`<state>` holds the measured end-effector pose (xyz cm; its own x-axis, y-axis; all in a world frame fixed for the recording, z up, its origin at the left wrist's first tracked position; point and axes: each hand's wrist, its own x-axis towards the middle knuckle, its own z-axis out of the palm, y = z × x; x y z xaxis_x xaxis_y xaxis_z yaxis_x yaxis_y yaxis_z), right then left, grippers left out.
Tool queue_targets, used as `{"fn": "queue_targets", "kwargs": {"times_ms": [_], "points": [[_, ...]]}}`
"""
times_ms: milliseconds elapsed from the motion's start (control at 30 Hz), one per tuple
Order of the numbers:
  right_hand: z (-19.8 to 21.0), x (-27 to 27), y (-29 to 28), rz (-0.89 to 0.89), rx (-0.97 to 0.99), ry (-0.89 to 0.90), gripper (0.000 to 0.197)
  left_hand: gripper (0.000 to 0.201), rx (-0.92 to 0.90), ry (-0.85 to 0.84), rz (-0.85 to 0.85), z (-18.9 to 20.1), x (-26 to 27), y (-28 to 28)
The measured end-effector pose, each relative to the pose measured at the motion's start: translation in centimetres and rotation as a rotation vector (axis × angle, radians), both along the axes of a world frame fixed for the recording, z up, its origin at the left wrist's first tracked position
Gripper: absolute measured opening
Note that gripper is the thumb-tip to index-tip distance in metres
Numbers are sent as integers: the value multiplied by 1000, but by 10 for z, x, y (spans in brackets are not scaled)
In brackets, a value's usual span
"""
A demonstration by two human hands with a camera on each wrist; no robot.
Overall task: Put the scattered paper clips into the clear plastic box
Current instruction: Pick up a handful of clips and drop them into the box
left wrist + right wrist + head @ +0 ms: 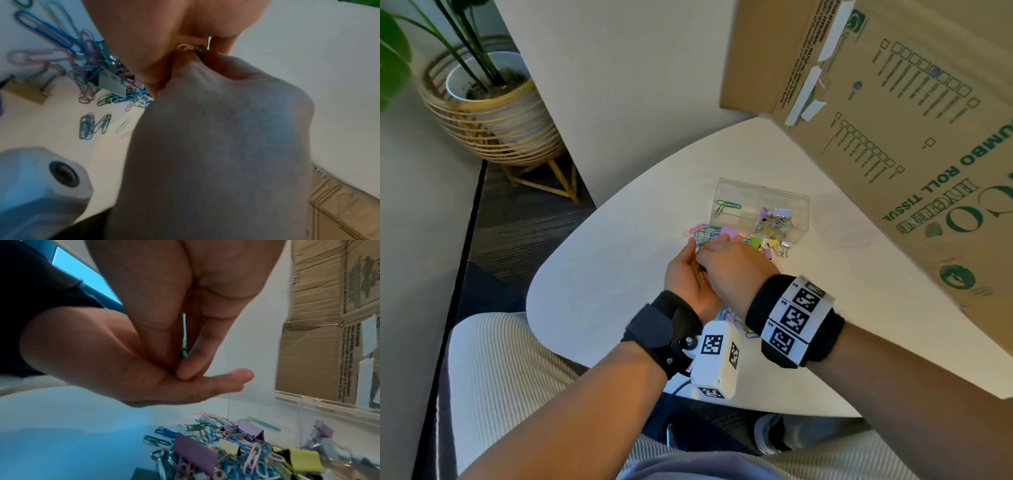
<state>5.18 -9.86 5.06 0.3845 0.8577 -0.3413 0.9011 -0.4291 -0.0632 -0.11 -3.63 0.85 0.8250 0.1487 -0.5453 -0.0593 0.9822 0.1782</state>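
Head view: right hand (732, 270) fingers pinch paper clips (190, 47) w/ cupped left hand (688, 274).

A large cardboard carton (914, 144) with green printing stands at the far right, resting on the white surface (602, 284). Pastel binder clips (774, 245) lie on the surface in purple, yellow and green, some with silver handles. At the far left a potted plant (482, 78) sits in a woven cane basket stand (500, 137) on the dark floor (517, 226), beside a pale wall (619, 85).
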Motion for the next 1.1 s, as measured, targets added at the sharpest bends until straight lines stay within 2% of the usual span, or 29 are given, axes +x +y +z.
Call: {"fn": "queue_targets", "kwargs": {"times_ms": [67,367,500,633,733,833,1100], "points": [[0,0,1,0,-23,-6,40,59,2,-3,-4,-3,0,1],[13,9,2,-37,85,17,26,62,39,-29,-17,-8,5,8],[12,13,1,-65,109,58,29,58,46,20,6,-12,6,6],[11,15,-2,-98,166,94,23,52,13,31,43,-15,5,5],[13,16,-1,-157,188,166,26,54,19,9,51,-11,4,4],[13,14,0,-131,160,203,30,59,32,-9,24,-11,3,5],[6,2,0,-78,78,52,37,59,51,-37,-2,-8,6,4]]}}
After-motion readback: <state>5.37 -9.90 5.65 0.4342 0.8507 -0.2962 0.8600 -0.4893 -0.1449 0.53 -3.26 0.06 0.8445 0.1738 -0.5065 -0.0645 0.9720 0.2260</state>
